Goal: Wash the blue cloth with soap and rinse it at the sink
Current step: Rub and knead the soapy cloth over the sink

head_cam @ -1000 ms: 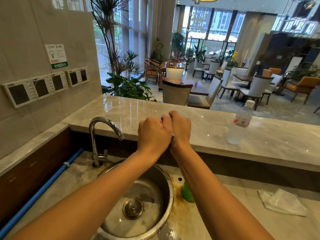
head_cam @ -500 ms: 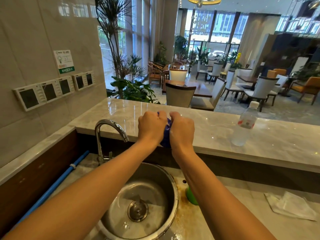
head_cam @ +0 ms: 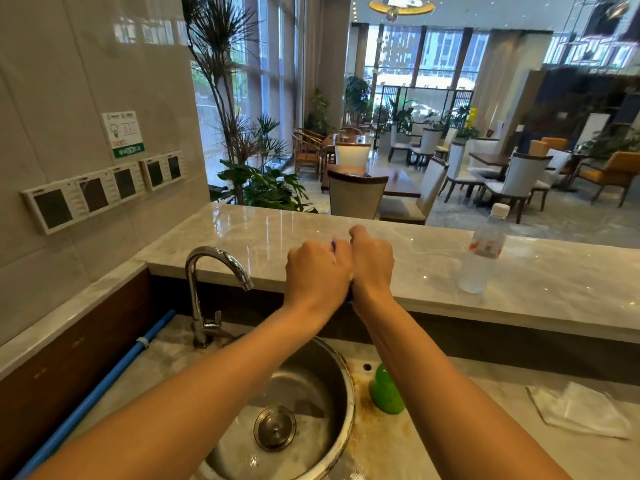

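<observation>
My left hand [head_cam: 317, 271] and my right hand [head_cam: 372, 266] are pressed together in fists above the far side of the round steel sink [head_cam: 341, 372]. Both are shut on the blue cloth [head_cam: 333, 246], of which only thin slivers show between the knuckles and under the wrists. The rest of the cloth is hidden inside my fists. The chrome tap [head_cam: 211, 271] stands left of my hands, with no water visible at its spout. A green soap bottle [head_cam: 384, 393] stands by the sink's right rim, partly behind my right forearm.
A raised marble counter [head_cam: 519, 289] runs behind the sink with a clear plastic water bottle [head_cam: 483, 251] on it. A crumpled white cloth [head_cam: 581, 408] lies on the lower counter at right. A blue pipe [head_cam: 104, 386] runs along the left wall.
My fists have closed tighter together, so less of the blue cloth shows than half a second ago. The hands stay above the sink's far side.
</observation>
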The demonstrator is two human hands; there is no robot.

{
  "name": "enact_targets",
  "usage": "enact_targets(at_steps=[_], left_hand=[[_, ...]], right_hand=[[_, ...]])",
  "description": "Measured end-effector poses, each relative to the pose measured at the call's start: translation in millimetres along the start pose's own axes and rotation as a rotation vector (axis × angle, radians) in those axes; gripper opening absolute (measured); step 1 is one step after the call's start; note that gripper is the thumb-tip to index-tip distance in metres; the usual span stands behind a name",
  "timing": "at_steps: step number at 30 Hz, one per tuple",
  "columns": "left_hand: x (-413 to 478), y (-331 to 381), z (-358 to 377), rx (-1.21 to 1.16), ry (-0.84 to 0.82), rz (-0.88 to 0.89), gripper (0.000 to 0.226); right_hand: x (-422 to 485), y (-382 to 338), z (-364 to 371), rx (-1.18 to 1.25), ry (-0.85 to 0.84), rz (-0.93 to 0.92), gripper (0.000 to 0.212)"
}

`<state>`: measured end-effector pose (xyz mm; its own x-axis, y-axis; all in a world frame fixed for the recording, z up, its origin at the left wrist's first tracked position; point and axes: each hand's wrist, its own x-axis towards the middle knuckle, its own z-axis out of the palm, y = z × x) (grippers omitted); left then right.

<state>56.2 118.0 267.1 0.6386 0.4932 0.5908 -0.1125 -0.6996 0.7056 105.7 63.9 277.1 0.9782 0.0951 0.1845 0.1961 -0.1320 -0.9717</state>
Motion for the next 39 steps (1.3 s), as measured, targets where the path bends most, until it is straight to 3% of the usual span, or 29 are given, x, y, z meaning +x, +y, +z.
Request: enact_targets(at_steps=[2,7,8,12,14,18,20,22,25,27,31,33,36,38,39], left_hand=[[-3.8,1.2,1.5,-0.006,-0.011,0.038,0.058],[20.5,-25.4,2.8,-0.097,0.056,-0.321,0.052],[16.2,-21.2,3.5,-0.092,0.054,-0.318,0.052],[-9.7,8.3,1.9,-0.093,-0.040,-0.033,0.056],[1.1,2.8,-2.1,-0.076,-0.021,-0.064,0.056],[20.9,-4.9,-6.2,-0.107,0.059,-0.289,0.048],[4.1,9.7,-5.1,-0.091,0.014,-0.133,0.051],[-9.1,20.1,-7.4,-0.092,-0.029,-0.029,0.054],[15.8,-8.1,-7.0,-0.169,0.042,-0.318,0.046],[19.0,-15.0,-6.3,-0.217,0.072,-0.462,0.041],[-18.4,17.3,-6.3,-0.113,-0.050,-0.122,0.049],[-8.4,6.5,-7.4,-0.123,-0.059,-0.163,0.050],[22.0,-16.5,-9.1,-0.232,0.012,-0.443,0.043],[14.9,-9.7,-6.5,-0.208,-0.006,-0.428,0.042],[5.4,-1.3,-4.9,-0.160,-0.014,-0.332,0.044]], right_hand=[[2.3,-3.2,-0.4,0.054,0.015,0.042,0.042],[-23.5,-2.4,7.0,0.022,-0.042,-0.078,0.049],[-20.1,-0.1,5.9,0.023,-0.041,-0.051,0.048],[-1.8,-4.1,-1.4,0.165,0.003,0.163,0.039],[-3.7,-5.3,-0.6,0.195,-0.030,0.173,0.034],[-13.4,-7.6,6.5,0.096,-0.142,0.029,0.033],[-3.5,-8.5,1.2,0.180,-0.130,0.108,0.035],[0.1,-5.4,-3.2,0.249,-0.145,0.175,0.023],[-19.5,-3.3,2.5,0.185,-0.234,0.093,0.025],[-24.7,-1.7,7.5,0.136,-0.195,0.028,0.030],[-6.2,5.0,0.7,0.193,-0.161,0.122,0.031],[-11.8,3.2,0.2,0.233,-0.186,0.179,0.026],[-23.6,-2.9,9.1,0.150,-0.229,0.074,0.025],[-16.5,-3.4,7.5,0.180,-0.200,0.115,0.027],[-10.0,-2.7,6.4,0.181,-0.177,0.115,0.029]])
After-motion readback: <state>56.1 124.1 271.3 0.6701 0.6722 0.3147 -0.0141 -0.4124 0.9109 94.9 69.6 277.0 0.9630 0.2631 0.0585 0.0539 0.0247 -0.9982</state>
